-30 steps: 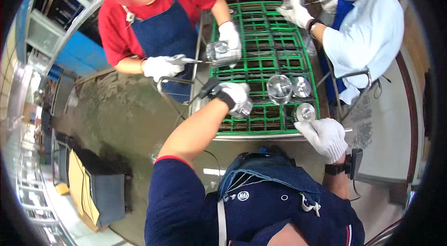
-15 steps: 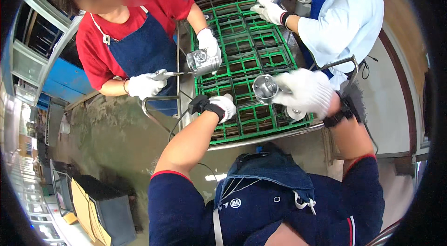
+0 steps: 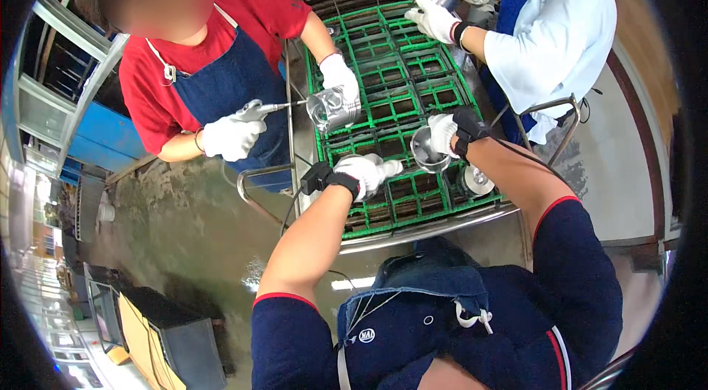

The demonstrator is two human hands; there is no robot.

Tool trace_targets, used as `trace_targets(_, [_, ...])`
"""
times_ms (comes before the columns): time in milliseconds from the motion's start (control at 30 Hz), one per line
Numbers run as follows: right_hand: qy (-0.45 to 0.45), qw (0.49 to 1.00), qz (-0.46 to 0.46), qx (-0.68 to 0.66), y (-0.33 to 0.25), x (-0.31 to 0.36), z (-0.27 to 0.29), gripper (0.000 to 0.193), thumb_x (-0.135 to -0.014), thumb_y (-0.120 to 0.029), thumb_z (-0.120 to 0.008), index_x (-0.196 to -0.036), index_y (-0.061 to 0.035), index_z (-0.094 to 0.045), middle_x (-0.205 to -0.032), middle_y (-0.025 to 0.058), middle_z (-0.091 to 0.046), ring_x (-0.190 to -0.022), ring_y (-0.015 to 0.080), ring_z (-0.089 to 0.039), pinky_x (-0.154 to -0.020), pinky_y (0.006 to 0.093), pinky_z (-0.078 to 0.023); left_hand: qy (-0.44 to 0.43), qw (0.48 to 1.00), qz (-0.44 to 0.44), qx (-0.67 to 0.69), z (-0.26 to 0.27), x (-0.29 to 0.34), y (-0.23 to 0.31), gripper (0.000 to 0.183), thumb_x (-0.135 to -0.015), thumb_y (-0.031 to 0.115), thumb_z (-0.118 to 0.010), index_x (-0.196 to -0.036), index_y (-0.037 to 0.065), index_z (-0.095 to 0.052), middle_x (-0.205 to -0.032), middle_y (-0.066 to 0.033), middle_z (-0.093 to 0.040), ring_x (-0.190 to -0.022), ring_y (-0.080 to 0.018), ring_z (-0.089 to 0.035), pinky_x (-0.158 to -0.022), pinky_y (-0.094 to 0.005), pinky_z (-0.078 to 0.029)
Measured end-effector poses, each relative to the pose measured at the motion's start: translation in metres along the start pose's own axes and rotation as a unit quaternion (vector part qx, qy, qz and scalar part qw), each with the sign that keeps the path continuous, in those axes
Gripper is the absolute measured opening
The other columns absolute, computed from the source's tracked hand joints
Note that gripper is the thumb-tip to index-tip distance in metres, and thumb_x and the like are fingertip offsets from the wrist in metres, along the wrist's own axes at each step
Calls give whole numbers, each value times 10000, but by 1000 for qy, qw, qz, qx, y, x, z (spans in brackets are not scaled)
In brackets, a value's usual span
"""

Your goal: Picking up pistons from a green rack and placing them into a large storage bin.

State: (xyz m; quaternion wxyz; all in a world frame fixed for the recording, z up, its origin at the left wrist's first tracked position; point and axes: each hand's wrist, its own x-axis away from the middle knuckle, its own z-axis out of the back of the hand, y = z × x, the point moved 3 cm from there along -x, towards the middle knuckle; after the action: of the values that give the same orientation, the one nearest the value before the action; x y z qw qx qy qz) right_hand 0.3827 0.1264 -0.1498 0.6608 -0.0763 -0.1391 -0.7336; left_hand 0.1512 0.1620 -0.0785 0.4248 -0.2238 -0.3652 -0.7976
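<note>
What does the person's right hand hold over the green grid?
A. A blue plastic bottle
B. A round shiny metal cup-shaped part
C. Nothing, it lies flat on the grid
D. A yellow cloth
B: the gloved right hand grips a round shiny metal part, open like a cup, above the green grid, while the left hand is closed on a small pale tool beside it.
</note>
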Motion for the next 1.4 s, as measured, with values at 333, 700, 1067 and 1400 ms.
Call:
trace_targets(333, [77, 969, -2, -236, -69, 11, -9, 271, -671, -312, -688, -675, -43, -722, -678, 176, -685, -622, 318, -683, -550, 455, -539, 47, 995, -21, -89, -15, -15, -3, 862, -906, 791, -358, -1164, 43, -700, -1084, -236, -708, -1013, -398, -669, -873, -448, -499])
trace_targets(700, [-194, 942, 140, -234, -71, 24, 12, 551, -683, -458, -756, -911, 43, -739, -806, 189, -728, -652, 256, -721, -577, 380, -562, 61, 996, 39, -48, -22, -18, 0, 618, -869, 542, -525, -1118, 6, -704, -1036, -255, -708, -958, -395, -692, -827, -450, -519])
trace_targets(1067, [-179, 968, 163, -68, -72, 44, 82, 517, -743, -581, -703, -891, -89, -761, -805, 144, -732, -759, 304, -722, -652, 446, -559, 130, 978, 58, -153, -64, -87, -44, 507, -856, 535, -586, -978, 69, -744, -911, -163, -743, -893, -319, -734, -750, -424, -570])
trace_targets(1400, [174, 971, 113, -122, -8, 211, 170, 398, -867, -469, -667, -1102, -150, -691, -835, 145, -712, -741, 345, -708, -613, 461, -547, 4, 894, -93, -439, -65, -88, -47, 292, -965, 367, -534, -994, 181, -756, -968, -53, -738, -948, -226, -730, -769, -373, -561])
